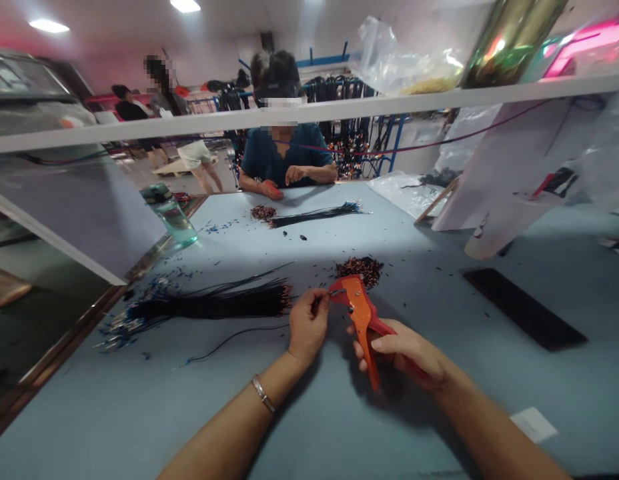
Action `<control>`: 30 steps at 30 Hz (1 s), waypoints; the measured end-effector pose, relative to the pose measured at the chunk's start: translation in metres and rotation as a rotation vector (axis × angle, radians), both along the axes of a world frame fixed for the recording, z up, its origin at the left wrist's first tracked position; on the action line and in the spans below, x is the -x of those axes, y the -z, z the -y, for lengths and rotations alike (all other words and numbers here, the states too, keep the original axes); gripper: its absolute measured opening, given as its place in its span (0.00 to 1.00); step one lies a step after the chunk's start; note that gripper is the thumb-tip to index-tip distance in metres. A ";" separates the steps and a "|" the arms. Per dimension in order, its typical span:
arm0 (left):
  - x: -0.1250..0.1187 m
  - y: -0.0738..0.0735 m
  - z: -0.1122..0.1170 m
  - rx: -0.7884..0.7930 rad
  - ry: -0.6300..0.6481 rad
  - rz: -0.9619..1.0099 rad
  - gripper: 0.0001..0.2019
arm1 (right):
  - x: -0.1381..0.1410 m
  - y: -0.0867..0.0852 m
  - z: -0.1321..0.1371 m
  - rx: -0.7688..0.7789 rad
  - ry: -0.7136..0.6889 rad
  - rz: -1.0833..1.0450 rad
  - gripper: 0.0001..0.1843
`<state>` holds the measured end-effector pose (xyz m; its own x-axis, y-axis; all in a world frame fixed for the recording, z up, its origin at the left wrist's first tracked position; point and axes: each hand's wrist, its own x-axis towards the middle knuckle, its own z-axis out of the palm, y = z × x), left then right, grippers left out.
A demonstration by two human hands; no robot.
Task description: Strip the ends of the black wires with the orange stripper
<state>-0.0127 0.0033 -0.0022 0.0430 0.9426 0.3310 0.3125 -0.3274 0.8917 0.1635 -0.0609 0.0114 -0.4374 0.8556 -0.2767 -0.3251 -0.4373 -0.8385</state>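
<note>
My left hand (pixel 309 321) is closed in a pinch on a thin black wire (pixel 239 331), which trails left across the table to a tip with a bit of blue. The wire's near end reaches the jaws of an orange and red wire stripper (pixel 360 308). My right hand (pixel 407 350) is wrapped round the handles of that tool. Left of my left hand lies a thick bundle of black wires (pixel 214 303), copper-coloured ends to the right, blue and silver tips to the left. Just behind the tool's head sits a pile of small black and copper scraps (pixel 372 270).
Across the table (pixel 299 427) sits a co-worker (pixel 288 157) near another wire bundle (pixel 314 215) and scrap pile (pixel 263 212). A green-capped bottle (pixel 172 217) stands left. A dark flat slab (pixel 524 308) and a white cup (pixel 507 223) are right. A shelf rail (pixel 309 117) crosses overhead.
</note>
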 end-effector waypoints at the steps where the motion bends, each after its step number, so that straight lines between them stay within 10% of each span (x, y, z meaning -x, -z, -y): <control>1: 0.000 0.000 0.000 -0.001 0.004 0.008 0.09 | 0.000 0.000 0.000 0.002 0.004 0.005 0.21; 30: 0.003 0.004 -0.002 -0.001 0.015 0.057 0.09 | 0.009 0.005 0.002 -0.130 0.066 0.136 0.15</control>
